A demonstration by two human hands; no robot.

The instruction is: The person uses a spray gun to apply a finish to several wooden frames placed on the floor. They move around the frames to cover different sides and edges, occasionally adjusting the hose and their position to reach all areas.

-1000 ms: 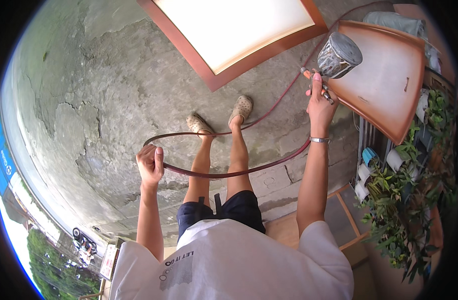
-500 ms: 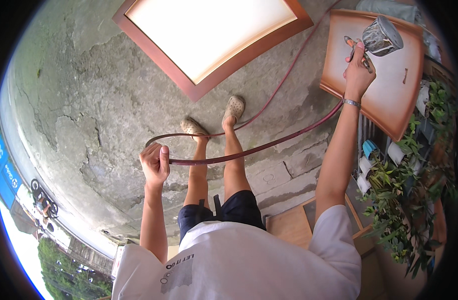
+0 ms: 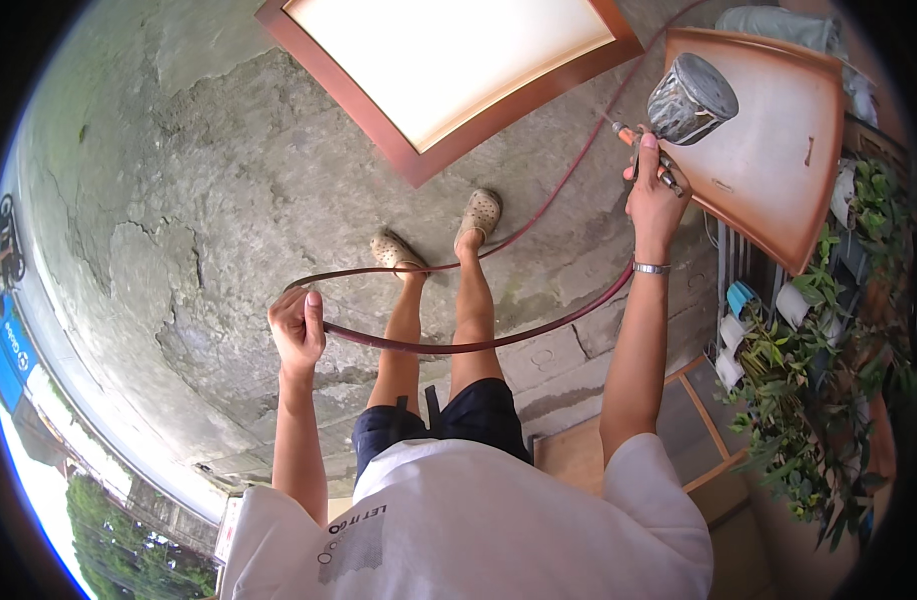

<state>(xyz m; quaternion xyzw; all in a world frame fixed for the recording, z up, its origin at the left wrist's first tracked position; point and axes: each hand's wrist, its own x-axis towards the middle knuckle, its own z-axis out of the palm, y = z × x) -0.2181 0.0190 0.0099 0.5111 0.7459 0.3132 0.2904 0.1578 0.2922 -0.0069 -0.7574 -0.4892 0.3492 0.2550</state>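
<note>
In my right hand (image 3: 659,195) is a spray gun (image 3: 631,136) with an orange front part and a paint-smeared grey cup (image 3: 691,98). Its nozzle points up and left, toward a brown-framed white panel (image 3: 459,60) at the top, with a faint mist before it. My left hand (image 3: 299,325) is closed round a dark red hose (image 3: 459,347). From that fist the hose sags across in front of my legs to my right wrist. Another stretch of it runs past my feet toward the upper right. Behind the cup lies a second white panel (image 3: 769,180) with brown-shaded edges.
Cracked concrete floor (image 3: 249,200) lies around my clogs (image 3: 481,213). Potted plants (image 3: 799,370) crowd the right side, close to the second panel. A wooden frame (image 3: 709,415) lies near my right elbow. At the far left a motorcycle (image 3: 7,250) is on the street.
My right hand has moved left with the spray gun, from over the right-hand panel toward the framed one. The hose sags lower now. My left hand has shifted slightly left and down.
</note>
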